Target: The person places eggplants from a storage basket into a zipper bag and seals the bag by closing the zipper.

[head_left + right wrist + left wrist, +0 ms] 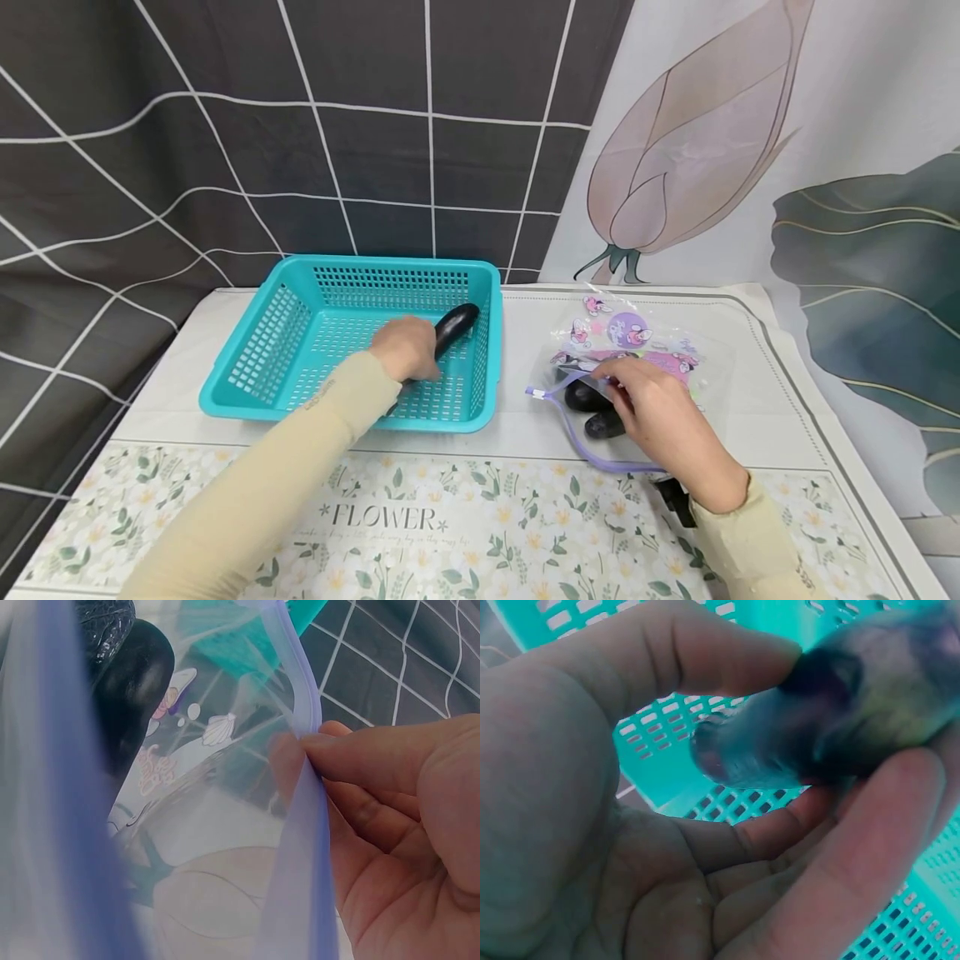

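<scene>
Diagonally set eggplant [456,327], rounded end away and rightward, hands [407,346] [663,408] holding it and bag edge [307,705]

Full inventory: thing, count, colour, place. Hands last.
Basket: 1, turquoise, table left
Zip bag: 1, clear/purple, table right
Eggplant: 1, dark, in basket
Bagged eggplants: at least 2, dark, in zip bag
Tablecloth: 1, white, floral front, beneath basket
Grid cloth: 1, dark grey, behind left
Flower cloth: 1, white, behind right
Strap-like item: 1, black, right wrist
Sleeves: 2, cream, both arms
Left grip: 1, bare, holding eggplant
Right grip: 1, bare, pinching bag edge
</scene>
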Demonstrator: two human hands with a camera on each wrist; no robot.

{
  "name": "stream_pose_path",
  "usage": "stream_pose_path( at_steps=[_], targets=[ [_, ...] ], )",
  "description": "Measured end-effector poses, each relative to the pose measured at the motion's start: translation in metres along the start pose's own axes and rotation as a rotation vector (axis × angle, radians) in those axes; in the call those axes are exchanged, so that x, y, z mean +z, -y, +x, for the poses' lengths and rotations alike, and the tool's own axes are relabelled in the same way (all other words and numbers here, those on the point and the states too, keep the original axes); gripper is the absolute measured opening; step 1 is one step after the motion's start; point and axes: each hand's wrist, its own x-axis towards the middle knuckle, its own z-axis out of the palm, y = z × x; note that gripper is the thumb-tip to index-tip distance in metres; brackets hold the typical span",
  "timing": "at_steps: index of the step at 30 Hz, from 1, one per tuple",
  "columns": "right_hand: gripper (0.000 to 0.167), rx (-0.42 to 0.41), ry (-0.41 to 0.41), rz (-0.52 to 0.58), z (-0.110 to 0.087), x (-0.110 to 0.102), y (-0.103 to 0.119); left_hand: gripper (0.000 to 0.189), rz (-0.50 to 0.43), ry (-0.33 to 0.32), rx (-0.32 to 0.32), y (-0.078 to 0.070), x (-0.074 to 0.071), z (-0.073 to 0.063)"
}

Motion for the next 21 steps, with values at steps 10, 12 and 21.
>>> stream_pose_path(
  at_steps=[10, 12, 21],
  targets=[
    [0.028, -0.014, -0.015, 0.018, 0.0, -0.001, 0.0, 0.028, -0.077, 0.019, -0.006, 0.004, -0.017, -0.014],
    [0.029, -0.018, -0.018, 0.016, 0.0, -0.001, 0.0, 0.028, -0.096, 0.023, -0.009, 0.004, -0.02, -0.018],
    [0.026, -0.006, -0.015, 0.014, 0.001, 0.0, -0.001, 0.026, -0.099, -0.047, 0.054, 0.003, -0.029, -0.037]
  ],
)
